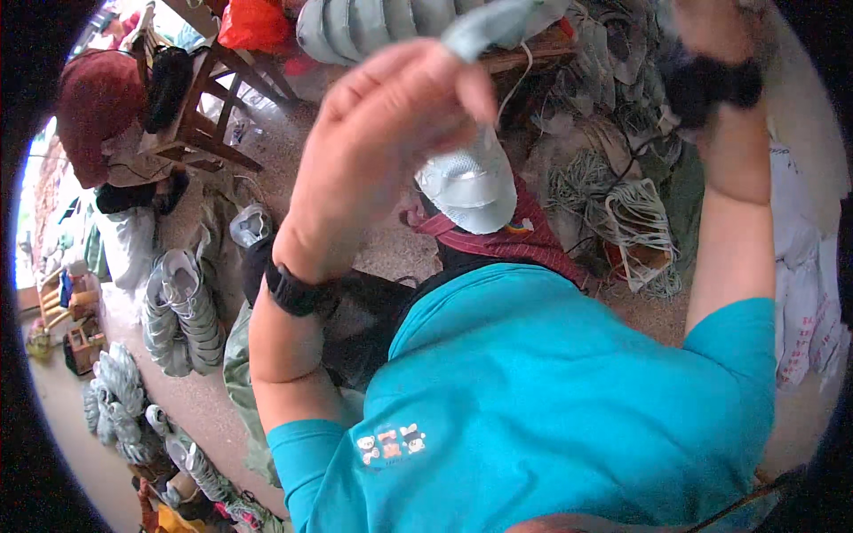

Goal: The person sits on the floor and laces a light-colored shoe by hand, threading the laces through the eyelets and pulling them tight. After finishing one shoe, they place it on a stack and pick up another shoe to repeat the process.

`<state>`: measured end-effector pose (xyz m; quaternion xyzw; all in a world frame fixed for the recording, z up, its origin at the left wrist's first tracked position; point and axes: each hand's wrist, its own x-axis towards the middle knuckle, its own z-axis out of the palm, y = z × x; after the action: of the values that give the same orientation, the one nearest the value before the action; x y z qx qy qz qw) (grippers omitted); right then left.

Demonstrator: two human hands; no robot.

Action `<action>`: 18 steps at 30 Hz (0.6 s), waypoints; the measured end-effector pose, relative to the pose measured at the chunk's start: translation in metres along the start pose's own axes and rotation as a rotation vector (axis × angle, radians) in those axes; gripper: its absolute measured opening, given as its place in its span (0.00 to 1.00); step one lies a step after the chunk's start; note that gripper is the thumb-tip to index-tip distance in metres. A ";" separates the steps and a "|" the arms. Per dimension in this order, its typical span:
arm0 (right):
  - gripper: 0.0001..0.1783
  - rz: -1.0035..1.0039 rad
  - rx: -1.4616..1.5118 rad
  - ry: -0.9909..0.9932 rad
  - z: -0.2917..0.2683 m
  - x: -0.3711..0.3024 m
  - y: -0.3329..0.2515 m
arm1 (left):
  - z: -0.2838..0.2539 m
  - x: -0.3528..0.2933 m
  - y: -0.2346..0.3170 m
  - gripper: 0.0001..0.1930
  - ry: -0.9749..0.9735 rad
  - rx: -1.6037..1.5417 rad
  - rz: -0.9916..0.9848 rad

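1. Two hands: the left hand [382, 133], motion-blurred, has its fingers curled close together, with one pale grey-blue piece [489, 31] at their tips — I cannot tell whether it is clamped.
2. The right hand [715, 31] is cut off at the upper edge; I cannot tell how its fingers stand.
3. One pale grey shoe upper [475, 191] is over the maroon striped apron [546, 249] at the lap, partly behind the left hand. Its rounded toe points toward the wearer's body — long axis running away from the body.
4. Two nested stacks of shoe uppers [182, 320] stand at left; one nested row [382, 27] lies ahead.
5. One red plastic bag [258, 25] sits beside that row.
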<state>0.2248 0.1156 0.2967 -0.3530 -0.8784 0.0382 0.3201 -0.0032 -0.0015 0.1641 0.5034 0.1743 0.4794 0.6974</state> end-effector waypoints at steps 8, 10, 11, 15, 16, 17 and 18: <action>0.17 0.285 0.641 -0.582 0.157 -0.094 0.022 | -0.002 0.032 -0.009 0.13 0.420 -0.028 0.059; 0.17 0.391 1.238 -0.549 0.183 -0.100 0.017 | -0.010 0.033 -0.008 0.13 0.243 -0.061 0.080; 0.18 0.417 1.349 -0.522 0.191 -0.099 0.017 | -0.018 0.033 -0.005 0.12 0.156 -0.078 0.094; 0.17 0.537 1.528 -0.245 0.195 -0.095 0.025 | -0.061 0.027 0.001 0.11 0.182 -0.101 0.211; 0.16 0.565 1.511 -0.122 0.189 -0.095 0.030 | -0.078 0.022 0.008 0.11 0.165 -0.197 0.215; 0.16 0.568 1.478 -0.003 0.184 -0.097 0.035 | -0.094 0.016 0.013 0.11 0.145 -0.293 0.220; 0.14 0.628 1.579 -0.052 0.171 -0.097 0.044 | -0.109 0.007 0.014 0.11 0.254 -0.319 0.220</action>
<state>0.2034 0.1130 0.0965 -0.2526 -0.4624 0.7351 0.4267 -0.0857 0.0630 0.1307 0.3384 0.1266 0.6337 0.6840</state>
